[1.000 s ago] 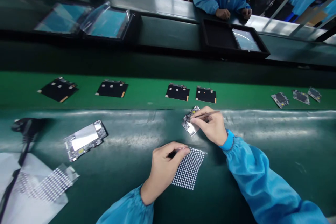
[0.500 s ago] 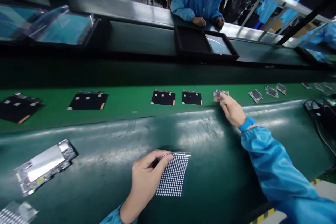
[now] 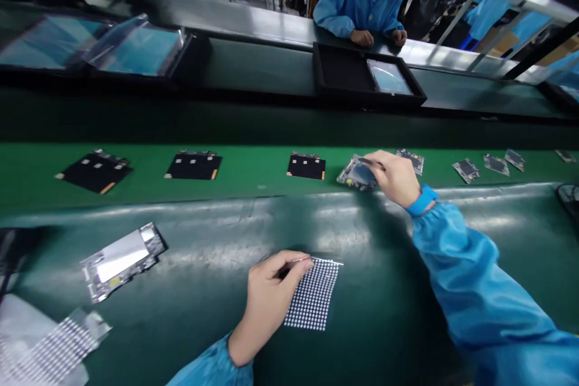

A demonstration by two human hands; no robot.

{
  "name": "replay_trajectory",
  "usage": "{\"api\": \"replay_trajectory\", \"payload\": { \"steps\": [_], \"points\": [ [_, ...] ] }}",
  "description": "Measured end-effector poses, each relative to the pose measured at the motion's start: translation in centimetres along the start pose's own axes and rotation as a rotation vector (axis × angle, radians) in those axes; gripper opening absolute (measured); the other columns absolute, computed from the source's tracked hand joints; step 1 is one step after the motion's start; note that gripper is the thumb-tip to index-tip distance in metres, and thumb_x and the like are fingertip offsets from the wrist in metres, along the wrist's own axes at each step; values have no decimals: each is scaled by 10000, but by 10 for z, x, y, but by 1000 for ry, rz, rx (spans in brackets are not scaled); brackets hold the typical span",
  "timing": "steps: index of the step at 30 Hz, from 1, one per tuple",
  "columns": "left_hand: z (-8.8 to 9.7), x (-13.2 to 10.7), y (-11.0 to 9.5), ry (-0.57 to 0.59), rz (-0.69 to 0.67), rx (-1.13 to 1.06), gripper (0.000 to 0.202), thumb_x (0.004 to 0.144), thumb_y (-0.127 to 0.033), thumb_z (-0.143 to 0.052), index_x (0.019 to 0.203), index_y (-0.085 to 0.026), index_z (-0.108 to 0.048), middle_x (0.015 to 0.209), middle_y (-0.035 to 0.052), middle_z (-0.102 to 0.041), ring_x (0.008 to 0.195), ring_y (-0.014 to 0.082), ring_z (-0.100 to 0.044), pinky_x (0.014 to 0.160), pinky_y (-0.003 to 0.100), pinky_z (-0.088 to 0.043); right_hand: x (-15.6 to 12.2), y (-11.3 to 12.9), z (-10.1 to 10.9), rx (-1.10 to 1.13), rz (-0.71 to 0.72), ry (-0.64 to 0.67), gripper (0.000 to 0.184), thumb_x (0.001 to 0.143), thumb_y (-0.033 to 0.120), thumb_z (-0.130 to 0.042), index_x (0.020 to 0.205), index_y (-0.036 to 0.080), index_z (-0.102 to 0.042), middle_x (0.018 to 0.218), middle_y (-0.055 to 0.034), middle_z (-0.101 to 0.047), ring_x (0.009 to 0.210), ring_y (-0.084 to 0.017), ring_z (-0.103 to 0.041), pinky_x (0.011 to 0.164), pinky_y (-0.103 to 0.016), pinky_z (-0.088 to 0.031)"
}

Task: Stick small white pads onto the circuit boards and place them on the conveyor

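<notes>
Presently, a circuit board (image 3: 355, 174) is gripped at its right edge by the fingers of the right hand (image 3: 395, 178) and is held tilted at a green strip (image 3: 253, 169); whether the strip is touched cannot be told. A slim dark tool (image 3: 371, 162) is also carried in that hand. By the left hand (image 3: 275, 295), thumb and forefinger pressed together, the upper edge of a dotted sheet (image 3: 312, 298) is pinched above the tabletop (image 3: 384, 325).

Behind the strip, a pale blue panel (image 3: 389, 77) is contained in the right compartment of a black tray (image 3: 371, 101), beyond which a co-worker in a blue smock (image 3: 362, 0) is seen. Farther left, a blue panel (image 3: 142, 48) under clear film is held in a dark tray (image 3: 194, 51), and another blue sheet (image 3: 58, 42) is set beside it.

Three black plates (image 3: 193, 166) are spaced along the strip's left half; smaller boards (image 3: 465, 170) are scattered to the right. On the tabletop, a silver-faced board (image 3: 124, 259) is laid left of the left hand, and a second dotted sheet (image 3: 58, 344) is spread near the corner.
</notes>
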State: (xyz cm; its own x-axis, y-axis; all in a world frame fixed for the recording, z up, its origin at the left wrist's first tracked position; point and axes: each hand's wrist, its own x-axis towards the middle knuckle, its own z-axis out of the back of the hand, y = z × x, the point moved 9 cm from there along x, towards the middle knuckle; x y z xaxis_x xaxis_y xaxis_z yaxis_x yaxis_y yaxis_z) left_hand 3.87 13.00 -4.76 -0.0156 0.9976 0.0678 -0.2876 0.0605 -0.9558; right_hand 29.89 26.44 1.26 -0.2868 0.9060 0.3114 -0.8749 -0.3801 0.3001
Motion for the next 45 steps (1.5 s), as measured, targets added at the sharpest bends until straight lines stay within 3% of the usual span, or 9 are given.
{"api": "replay_trajectory", "payload": {
  "steps": [4, 7, 9, 12, 15, 18, 21, 27, 45],
  "points": [
    [-2, -2, 3, 4, 45, -25, 74, 782, -239, -744, 736, -223, -799, 681, 4, -790, 622, 173, -746, 610, 243, -619, -19, 34, -18, 175, 8, 220, 147, 941, 217, -610, 960, 236, -755, 945, -46, -778, 850, -245, -712, 753, -343, -505],
    [-3, -2, 4, 11, 65, -49, 70, 779, -233, -746, 735, -219, -797, 685, 6, -792, 624, 171, -743, 615, 247, -614, -32, 52, -16, 339, -92, 144, 118, 925, 283, -646, 980, 240, -740, 940, -51, -746, 838, -227, -686, 745, -348, -514],
    [-4, -2, 3, 11, 68, -58, 65, 774, -223, -750, 725, -219, -793, 682, 4, -791, 621, 167, -741, 617, 242, -610, -42, 62, -14, 619, -171, 89, 225, 980, 386, -558, 945, 227, -713, 874, -45, -704, 749, -189, -658, 697, -335, -526],
    [-5, -2, 2, 11, 65, -61, 69, 780, -216, -753, 722, -216, -790, 682, 2, -790, 617, 160, -740, 612, 232, -603, -60, 89, -28, 1047, -225, 211, 406, 1036, 475, -417, 875, 212, -681, 775, -19, -631, 602, -128, -589, 581, -283, -512],
    [-5, -2, 0, 22, 56, -60, 71, 789, -215, -754, 729, -212, -791, 685, 1, -790, 613, 156, -739, 606, 225, -597, -75, 106, -41, 1287, -321, 302, 324, 1008, 467, -522, 870, 210, -662, 632, 33, -566, 473, -93, -522, 466, -236, -470],
    [-6, -2, -2, 28, 37, -70, 78, 797, -210, -754, 727, -211, -788, 678, -5, -789, 601, 149, -735, 601, 215, -589, -82, 117, -48, 1487, -384, 351, 189, 923, 386, -694, 913, 199, -667, 723, -4, -688, 605, -145, -691, 591, -294, -604],
    [-5, -3, -2, 18, 12, -82, 88, 809, -207, -745, 731, -211, -785, 670, -11, -786, 582, 141, -727, 584, 205, -577, -81, 125, -47, 1500, -378, 365, 178, 843, 288, -789, 948, 167, -711, 828, -57, -754, 747, -200, -764, 712, -349, -654],
    [-5, -4, 1, 15, 10, -79, 81, 799, -198, -767, 722, -217, -783, 664, -21, -783, 580, 132, -721, 583, 193, -562, -81, 123, -46, 1322, -434, 229, 74, 779, 197, -823, 800, 167, -758, 678, -32, -735, 553, -141, -707, 476, -211, -584],
    [-4, -2, -2, 10, 22, -64, 92, 787, -204, -760, 702, -226, -787, 657, -26, -784, 575, 135, -726, 582, 194, -576, -76, 117, -41, 1281, -451, 211, 69, 777, 208, -802, 756, 152, -768, 600, -33, -723, 466, -132, -660, 413, -218, -552]
  ]
}}
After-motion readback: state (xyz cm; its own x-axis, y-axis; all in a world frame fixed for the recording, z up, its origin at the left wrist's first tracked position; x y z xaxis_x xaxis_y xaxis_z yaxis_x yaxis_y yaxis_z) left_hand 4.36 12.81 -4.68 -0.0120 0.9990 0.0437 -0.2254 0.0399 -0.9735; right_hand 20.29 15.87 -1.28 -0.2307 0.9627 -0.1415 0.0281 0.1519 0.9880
